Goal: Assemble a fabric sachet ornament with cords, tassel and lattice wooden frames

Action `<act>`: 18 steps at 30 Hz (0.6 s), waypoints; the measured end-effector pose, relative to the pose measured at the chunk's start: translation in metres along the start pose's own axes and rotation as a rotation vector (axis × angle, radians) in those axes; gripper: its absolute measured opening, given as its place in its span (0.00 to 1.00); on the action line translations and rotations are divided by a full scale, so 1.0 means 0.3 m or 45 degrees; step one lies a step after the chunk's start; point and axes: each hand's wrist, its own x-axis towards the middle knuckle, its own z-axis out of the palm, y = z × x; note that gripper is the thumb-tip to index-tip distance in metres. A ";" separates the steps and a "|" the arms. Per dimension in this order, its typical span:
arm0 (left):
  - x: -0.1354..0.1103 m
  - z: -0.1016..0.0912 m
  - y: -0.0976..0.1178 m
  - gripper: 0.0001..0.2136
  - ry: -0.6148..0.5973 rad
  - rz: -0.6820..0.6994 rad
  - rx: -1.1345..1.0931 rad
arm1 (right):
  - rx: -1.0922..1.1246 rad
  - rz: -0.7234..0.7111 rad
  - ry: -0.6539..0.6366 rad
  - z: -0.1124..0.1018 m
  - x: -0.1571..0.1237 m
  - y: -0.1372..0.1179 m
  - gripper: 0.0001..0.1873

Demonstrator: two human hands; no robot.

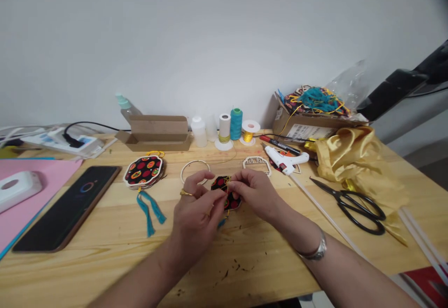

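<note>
My left hand [198,205] and my right hand [257,191] meet above the middle of the table, thumbs and forefingers pinched together. Between them runs a thin yellow cord [228,182], which both seem to grip. Just under the fingertips is a small black fabric ornament [234,203] with red patterns, partly covered by my hands. A bit of teal tassel [221,223] shows below it. Behind my left hand lies a pale wooden ring [182,170]. A wooden lattice frame [257,159] lies beyond my right hand.
To the left are stacked patterned ornaments [143,170] with teal tassels and a phone [70,205]. Thread spools [236,125] stand behind an open cardboard box's right side. A white glue gun [285,158], black scissors [360,207], gold cloth [353,154] and a filled carton [304,126] occupy the right.
</note>
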 end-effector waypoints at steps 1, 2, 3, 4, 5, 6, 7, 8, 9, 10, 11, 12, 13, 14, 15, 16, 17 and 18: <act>-0.004 0.001 0.000 0.07 -0.015 0.041 0.037 | 0.070 0.038 -0.018 0.002 0.001 -0.001 0.05; -0.007 0.002 0.000 0.07 -0.042 0.075 0.077 | 0.126 0.071 -0.032 0.004 0.001 -0.002 0.06; -0.010 0.002 -0.001 0.07 -0.071 0.104 0.116 | 0.173 0.096 -0.042 0.005 0.002 -0.003 0.06; -0.012 0.002 -0.003 0.08 -0.096 0.129 0.149 | 0.212 0.112 -0.048 0.006 0.002 -0.005 0.06; -0.013 0.002 -0.004 0.08 -0.116 0.147 0.176 | 0.242 0.121 -0.052 0.007 0.003 -0.006 0.06; -0.015 0.003 -0.005 0.09 -0.129 0.158 0.195 | 0.269 0.121 -0.055 0.007 0.002 -0.008 0.07; -0.016 0.003 -0.006 0.09 -0.134 0.166 0.209 | 0.296 0.118 -0.055 0.008 0.001 -0.009 0.07; -0.017 0.003 -0.006 0.09 -0.142 0.165 0.225 | 0.323 0.116 -0.055 0.009 0.000 -0.010 0.07; -0.018 0.003 -0.006 0.09 -0.151 0.159 0.242 | 0.349 0.118 -0.056 0.011 -0.001 -0.010 0.07; -0.019 0.004 -0.007 0.09 -0.161 0.153 0.257 | 0.375 0.125 -0.061 0.012 -0.002 -0.010 0.08; -0.020 0.004 -0.007 0.09 -0.176 0.147 0.271 | 0.401 0.134 -0.068 0.014 -0.003 -0.009 0.08; -0.021 0.005 -0.008 0.09 -0.195 0.145 0.281 | 0.419 0.144 -0.078 0.016 -0.004 -0.008 0.08; -0.022 0.005 -0.009 0.09 -0.218 0.144 0.287 | 0.427 0.151 -0.084 0.019 -0.005 -0.006 0.08; -0.023 0.006 -0.011 0.09 -0.240 0.143 0.289 | 0.424 0.152 -0.084 0.021 -0.005 -0.005 0.08; -0.023 0.006 -0.012 0.09 -0.258 0.141 0.285 | 0.416 0.150 -0.079 0.024 -0.005 -0.003 0.08; -0.022 0.006 -0.012 0.09 -0.275 0.139 0.272 | 0.410 0.147 -0.074 0.026 -0.005 -0.001 0.08; -0.021 0.005 -0.011 0.09 -0.283 0.133 0.243 | 0.409 0.144 -0.072 0.028 -0.005 0.000 0.08; -0.019 0.004 -0.008 0.09 -0.275 0.117 0.199 | 0.411 0.141 -0.073 0.029 -0.004 0.000 0.07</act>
